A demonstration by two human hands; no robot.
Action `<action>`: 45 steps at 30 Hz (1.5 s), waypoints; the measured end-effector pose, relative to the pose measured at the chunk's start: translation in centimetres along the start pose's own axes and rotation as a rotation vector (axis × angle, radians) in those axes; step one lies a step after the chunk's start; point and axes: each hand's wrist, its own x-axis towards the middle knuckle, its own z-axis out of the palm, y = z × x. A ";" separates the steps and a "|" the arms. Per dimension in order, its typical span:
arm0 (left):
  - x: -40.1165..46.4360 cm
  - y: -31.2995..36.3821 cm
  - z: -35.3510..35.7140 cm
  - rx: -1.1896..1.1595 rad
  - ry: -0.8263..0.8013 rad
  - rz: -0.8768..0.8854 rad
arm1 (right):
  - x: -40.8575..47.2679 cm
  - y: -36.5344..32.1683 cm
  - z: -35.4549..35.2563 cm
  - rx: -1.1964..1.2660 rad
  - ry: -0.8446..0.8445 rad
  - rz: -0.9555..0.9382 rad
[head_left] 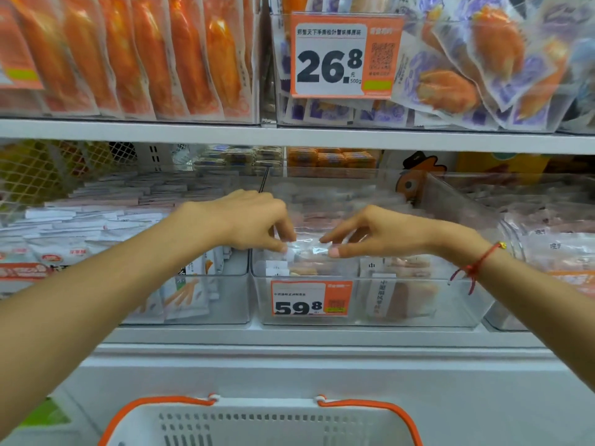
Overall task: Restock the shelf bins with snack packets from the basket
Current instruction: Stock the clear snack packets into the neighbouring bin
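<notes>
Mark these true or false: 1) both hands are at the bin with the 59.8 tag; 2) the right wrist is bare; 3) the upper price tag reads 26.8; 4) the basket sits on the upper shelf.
1) True: the left hand and right hand pinch a clear packet over the bin with the 59.8 tag.
2) False: a red string bracelet is on it.
3) True: upper price tag.
4) False: the basket is below the shelves, at the bottom of the view.
</notes>
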 end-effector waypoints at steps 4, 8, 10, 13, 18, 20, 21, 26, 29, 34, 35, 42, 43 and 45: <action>-0.1 0.5 -0.1 0.080 0.089 -0.056 | 1.2 -0.7 0.5 0.009 0.105 -0.032; 0.6 1.3 0.6 0.191 0.028 -0.105 | 4.2 -0.8 1.8 -0.192 0.165 -0.031; 1.3 1.7 0.7 0.229 -0.016 -0.115 | 5.0 -0.6 1.8 -0.188 0.136 -0.028; 1.6 1.7 -0.2 0.169 -0.084 -0.157 | 3.6 -0.9 0.4 -0.060 0.046 -0.014; 0.5 2.8 -1.6 -0.062 0.170 -0.163 | -4.5 1.5 -4.0 -0.001 0.269 0.028; 1.5 4.9 -1.6 -0.165 0.270 -0.084 | -7.3 3.1 -5.0 -0.145 0.215 0.177; 2.5 6.0 -1.5 -0.200 0.282 -0.052 | -8.2 3.8 -5.2 -0.208 0.173 0.255; 7.5 9.4 0.0 -0.221 0.145 0.003 | -9.7 5.4 -4.5 -0.153 0.144 0.317; 8.4 9.1 0.0 -0.271 0.096 0.019 | -9.7 5.5 -4.0 -0.111 0.157 0.240; 7.6 7.0 -1.8 -0.234 0.089 0.066 | -7.8 6.1 -3.6 -0.219 0.325 0.040; 7.6 7.1 -1.5 -0.198 0.079 0.063 | -7.3 6.4 -3.1 -0.255 0.285 0.046; 9.8 7.3 -0.8 -0.200 -0.117 0.068 | -7.0 8.2 -2.9 0.062 0.076 0.235; 9.7 6.9 -1.2 -0.273 -0.134 0.073 | -7.2 7.9 -3.8 0.132 0.086 0.248; 9.4 6.3 -1.5 -0.333 -0.081 0.080 | -7.3 7.2 -5.0 0.116 0.135 0.238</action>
